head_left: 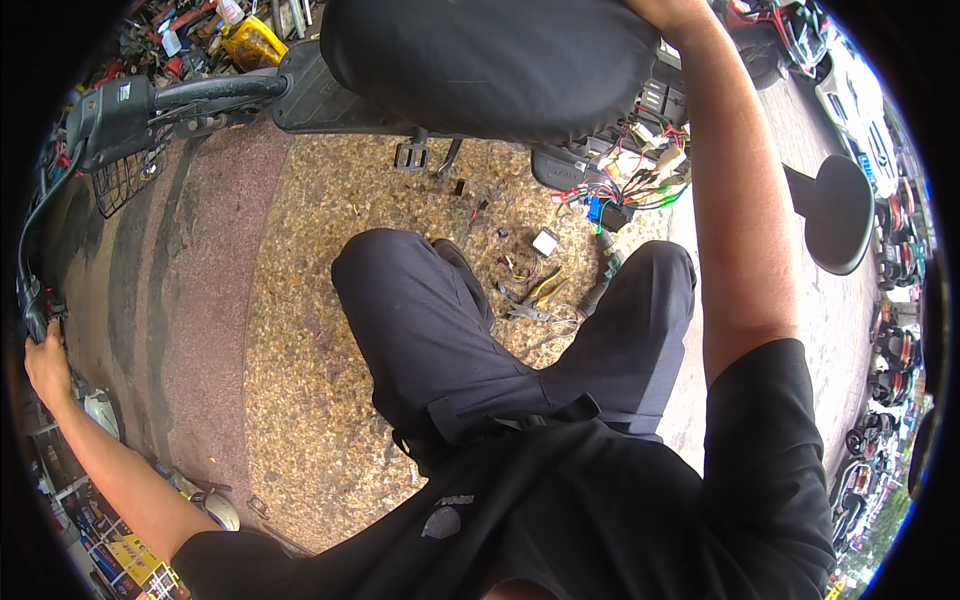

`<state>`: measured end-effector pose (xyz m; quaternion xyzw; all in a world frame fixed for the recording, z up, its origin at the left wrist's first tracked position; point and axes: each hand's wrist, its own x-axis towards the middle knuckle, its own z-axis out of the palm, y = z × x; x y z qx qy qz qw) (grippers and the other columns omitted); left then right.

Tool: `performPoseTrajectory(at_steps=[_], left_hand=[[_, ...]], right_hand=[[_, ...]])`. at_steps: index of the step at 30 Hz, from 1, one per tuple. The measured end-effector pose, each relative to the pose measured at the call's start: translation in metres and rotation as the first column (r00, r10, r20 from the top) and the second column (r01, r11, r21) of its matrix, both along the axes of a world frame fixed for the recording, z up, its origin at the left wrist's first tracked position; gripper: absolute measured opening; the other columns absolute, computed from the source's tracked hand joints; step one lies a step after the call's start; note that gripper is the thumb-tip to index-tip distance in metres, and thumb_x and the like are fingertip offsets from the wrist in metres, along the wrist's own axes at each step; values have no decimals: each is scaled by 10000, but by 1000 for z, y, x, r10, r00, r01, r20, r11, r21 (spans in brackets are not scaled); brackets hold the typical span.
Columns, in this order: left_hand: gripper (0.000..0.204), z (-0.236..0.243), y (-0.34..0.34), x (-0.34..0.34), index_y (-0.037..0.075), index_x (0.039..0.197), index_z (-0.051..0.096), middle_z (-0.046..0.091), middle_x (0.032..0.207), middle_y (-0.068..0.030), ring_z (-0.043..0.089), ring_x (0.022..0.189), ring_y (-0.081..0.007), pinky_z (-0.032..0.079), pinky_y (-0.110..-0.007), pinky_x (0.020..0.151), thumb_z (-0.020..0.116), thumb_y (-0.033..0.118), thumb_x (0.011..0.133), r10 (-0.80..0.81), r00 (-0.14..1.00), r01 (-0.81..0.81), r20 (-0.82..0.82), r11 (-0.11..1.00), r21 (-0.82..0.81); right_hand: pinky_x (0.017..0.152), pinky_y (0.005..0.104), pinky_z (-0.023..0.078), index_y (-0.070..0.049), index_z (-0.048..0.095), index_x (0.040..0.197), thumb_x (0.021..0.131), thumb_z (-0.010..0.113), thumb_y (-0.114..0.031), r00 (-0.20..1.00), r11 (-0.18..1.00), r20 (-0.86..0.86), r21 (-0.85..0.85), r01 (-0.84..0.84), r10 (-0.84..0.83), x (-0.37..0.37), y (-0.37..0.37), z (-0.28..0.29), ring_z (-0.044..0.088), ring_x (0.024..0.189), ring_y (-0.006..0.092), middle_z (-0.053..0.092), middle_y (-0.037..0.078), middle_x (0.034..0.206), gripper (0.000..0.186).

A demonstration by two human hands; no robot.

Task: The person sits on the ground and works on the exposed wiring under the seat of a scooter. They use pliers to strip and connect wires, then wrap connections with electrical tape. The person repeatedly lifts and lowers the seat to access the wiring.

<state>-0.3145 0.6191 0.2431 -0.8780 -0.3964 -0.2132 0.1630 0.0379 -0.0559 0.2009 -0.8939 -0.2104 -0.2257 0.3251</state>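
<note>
At the far left my left hand (48, 368) is closed around the end of the handlebar grip (35, 318) of an electric scooter. My right arm reaches up past the scooter's black seat (490, 65), and my right hand (672, 14) is at the seat's right end by the top edge. Its fingers are cut off or hidden, so what it grips does not show. Below the seat's right end, a bundle of coloured wires and connectors (625, 190) hangs out of the body. A pedal (411, 156) sticks out under the footboard.
On the ground between my knees lie yellow-handled pliers (548, 288), grey pliers (527, 312), a small white box (545, 242) and loose wire bits. A black backrest pad (840, 215) juts out at the right. Piled parts and a yellow container (252, 42) stand upper left; parked scooters (897, 255) line the right.
</note>
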Motion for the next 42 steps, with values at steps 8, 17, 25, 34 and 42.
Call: performPoseTrajectory(at_steps=[8, 17, 25, 34, 42], left_hand=[[749, 0, 6, -1, -110, 1258, 554, 627, 1196, -286, 577, 1170, -400, 418, -422, 1001, 613, 492, 816, 28, 1000, -28, -11, 1000, 14], [737, 0, 4, 0, -105, 1262, 553, 621, 1210, -287, 574, 1179, -402, 420, -424, 1003, 615, 488, 827, 45, 999, -45, -9, 999, 14], [734, 0, 4, 0, -101, 1254, 560, 630, 1188, -288, 578, 1171, -400, 422, -426, 996, 613, 496, 829, 31, 999, -31, -16, 999, 25], [776, 0, 7, -1, -109, 1284, 533, 605, 1235, -292, 550, 1213, -398, 404, -416, 1023, 612, 508, 820, 66, 998, -66, -21, 998, 7], [819, 0, 15, -1, -119, 1324, 495, 566, 1299, -295, 512, 1268, -387, 376, -412, 1063, 609, 517, 821, 88, 995, -86, -45, 995, 43]], right_hand=[[903, 386, 502, 32, 616, 1191, 859, 663, -497, 999, 1000, 44, -9, -4, 4, 5, -2, -4, 650, 1028, 340, 676, 246, 1072, 626], [923, 389, 495, 32, 623, 1180, 862, 653, -506, 998, 1000, 56, -24, -3, 4, 7, -3, -4, 641, 1054, 362, 666, 259, 1094, 625], [929, 391, 492, 31, 621, 1187, 865, 650, -501, 999, 1000, 49, -23, 2, -1, 6, -3, -4, 638, 1060, 365, 666, 256, 1101, 622], [949, 380, 481, 30, 607, 1207, 875, 645, -511, 998, 1000, 56, -11, -16, 17, 9, -3, -6, 617, 1104, 352, 640, 253, 1167, 636], [944, 376, 480, 26, 600, 1215, 870, 656, -502, 999, 1000, 46, -2, -14, 15, 6, -2, -5, 628, 1080, 338, 656, 245, 1130, 633]])
